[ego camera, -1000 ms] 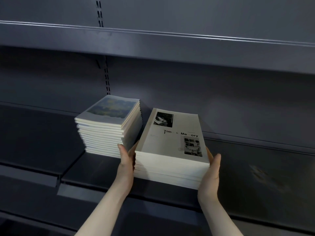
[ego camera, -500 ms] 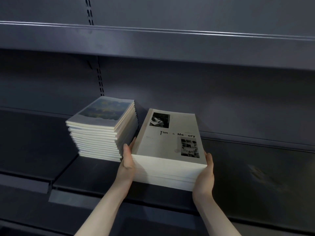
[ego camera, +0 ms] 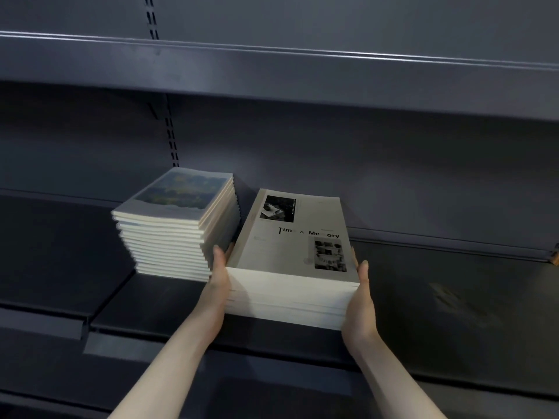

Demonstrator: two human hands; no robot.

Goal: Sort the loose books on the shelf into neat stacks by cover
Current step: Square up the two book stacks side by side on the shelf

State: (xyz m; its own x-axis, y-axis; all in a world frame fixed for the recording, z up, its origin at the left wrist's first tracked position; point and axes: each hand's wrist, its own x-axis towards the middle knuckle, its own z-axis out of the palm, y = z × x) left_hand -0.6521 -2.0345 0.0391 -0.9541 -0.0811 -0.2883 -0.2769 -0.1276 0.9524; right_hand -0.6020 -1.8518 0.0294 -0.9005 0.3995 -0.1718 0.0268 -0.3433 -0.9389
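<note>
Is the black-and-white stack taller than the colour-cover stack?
No, the black-and-white stack between the hands is shorter; the colour-cover stack beside it on the shelf holds more books and rises higher.

- There is a single view, from a camera worn on the person's head, standing right in front of the dark grey metal shelf [ego camera: 453, 313].
- It faces forward and slightly down, square onto the shelf's back panel.
- It sits close: both bare forearms reach in from the bottom edge.
- The upper dark grey shelf board [ego camera: 302, 77] crosses the frame above, seen from just above its level.
</note>
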